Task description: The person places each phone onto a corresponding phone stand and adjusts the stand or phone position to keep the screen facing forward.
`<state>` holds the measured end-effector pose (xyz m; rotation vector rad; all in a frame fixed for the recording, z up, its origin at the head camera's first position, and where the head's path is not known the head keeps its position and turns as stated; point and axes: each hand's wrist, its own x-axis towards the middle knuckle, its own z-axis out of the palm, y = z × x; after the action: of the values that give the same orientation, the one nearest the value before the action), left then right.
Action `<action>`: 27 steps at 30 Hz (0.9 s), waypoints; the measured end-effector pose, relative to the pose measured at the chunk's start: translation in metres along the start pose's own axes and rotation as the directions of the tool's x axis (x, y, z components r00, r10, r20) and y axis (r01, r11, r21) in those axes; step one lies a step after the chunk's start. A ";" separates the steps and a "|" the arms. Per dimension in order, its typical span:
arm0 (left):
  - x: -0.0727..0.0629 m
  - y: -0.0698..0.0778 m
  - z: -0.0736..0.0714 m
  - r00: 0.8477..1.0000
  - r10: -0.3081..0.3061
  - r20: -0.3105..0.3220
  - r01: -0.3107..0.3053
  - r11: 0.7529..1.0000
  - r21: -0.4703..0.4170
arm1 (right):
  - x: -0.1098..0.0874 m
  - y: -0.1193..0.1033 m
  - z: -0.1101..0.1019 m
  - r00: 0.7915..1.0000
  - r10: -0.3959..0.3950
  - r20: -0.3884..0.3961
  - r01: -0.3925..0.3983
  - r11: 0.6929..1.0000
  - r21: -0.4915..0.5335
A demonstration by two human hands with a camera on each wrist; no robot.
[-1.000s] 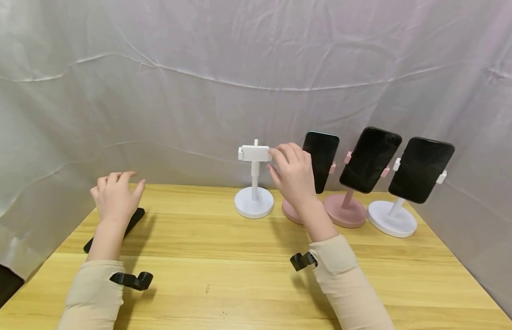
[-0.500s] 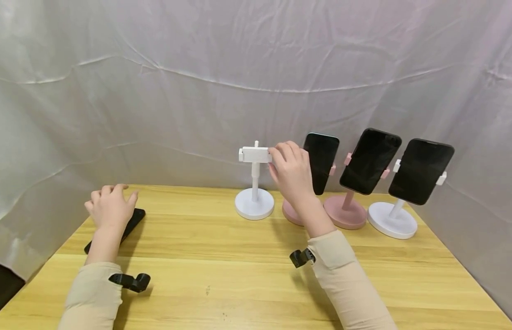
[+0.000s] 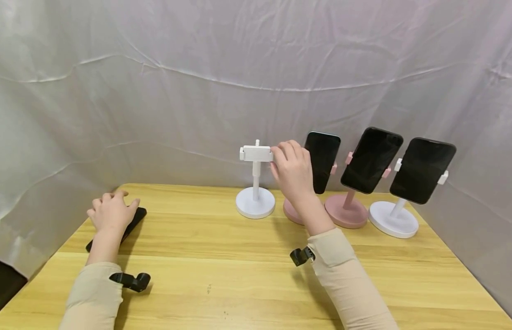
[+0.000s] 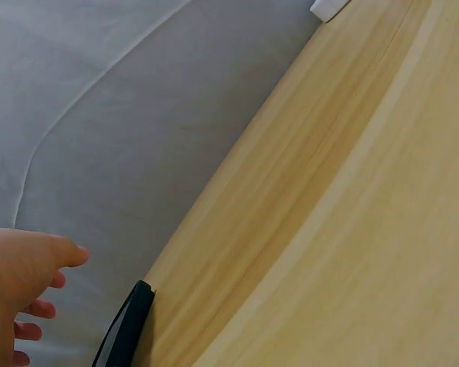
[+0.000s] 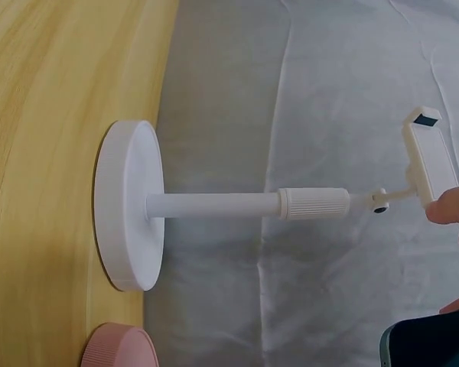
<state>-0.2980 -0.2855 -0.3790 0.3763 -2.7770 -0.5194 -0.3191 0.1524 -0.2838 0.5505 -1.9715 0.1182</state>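
Note:
A white phone stand (image 3: 256,204) stands upright near the table's back edge, with no phone in its holder (image 3: 256,153). My right hand (image 3: 294,172) holds the right end of that holder; in the right wrist view the thumb (image 5: 447,205) presses on its edge and the other fingers are mostly cut off. At the far left a black phone (image 3: 136,222) lies on the table. Over it hovers my left hand (image 3: 111,213), fingers loosely bent and holding nothing; the left wrist view shows the phone (image 4: 125,329) apart from the fingers.
Right of the white stand are a pink stand (image 3: 292,211) partly behind my right hand, a second pink stand (image 3: 346,211) and a white one (image 3: 393,220), each bearing a dark phone. A grey curtain (image 3: 189,119) hangs behind the wooden table (image 3: 214,256).
My left hand has lowered a little toward the black phone and drawn slightly left. The right fingers have closed in on the holder's end; the stand stays in place.

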 end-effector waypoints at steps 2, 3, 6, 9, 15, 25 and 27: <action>0.001 -0.002 0.001 1.000 -0.003 0.023 0.003 1.000 0.010 | 0.000 0.000 0.001 1.000 -0.001 -0.006 0.001 1.000 -0.002; 0.001 -0.003 0.002 0.999 -0.002 0.032 0.002 1.000 0.017 | 0.000 0.000 0.001 1.000 -0.002 -0.008 0.002 1.000 -0.003; 0.002 -0.006 0.005 0.998 0.008 0.056 -0.010 0.999 0.033 | 0.000 0.000 0.002 1.000 -0.002 -0.012 0.002 1.000 -0.004; 0.002 -0.007 0.007 0.997 0.019 0.074 -0.023 0.999 0.043 | 0.000 -0.001 0.003 1.000 0.005 -0.008 -0.005 1.000 -0.003; 0.000 -0.008 0.007 0.996 0.018 0.092 -0.022 0.999 0.047 | -0.003 -0.002 0.008 0.999 0.032 -0.019 -0.031 0.999 0.035; 0.000 -0.011 0.008 0.989 0.016 0.145 -0.028 0.996 0.086 | -0.004 -0.007 0.019 0.992 0.105 -0.076 -0.096 0.989 0.110; 0.001 -0.012 0.009 0.986 0.010 0.169 -0.028 0.995 0.101 | -0.004 -0.008 0.020 0.990 0.119 -0.074 -0.110 0.986 0.122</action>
<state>-0.2993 -0.2937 -0.3911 0.3425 -2.9762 -0.4225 -0.3307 0.1398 -0.2981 0.4998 -1.9255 0.3254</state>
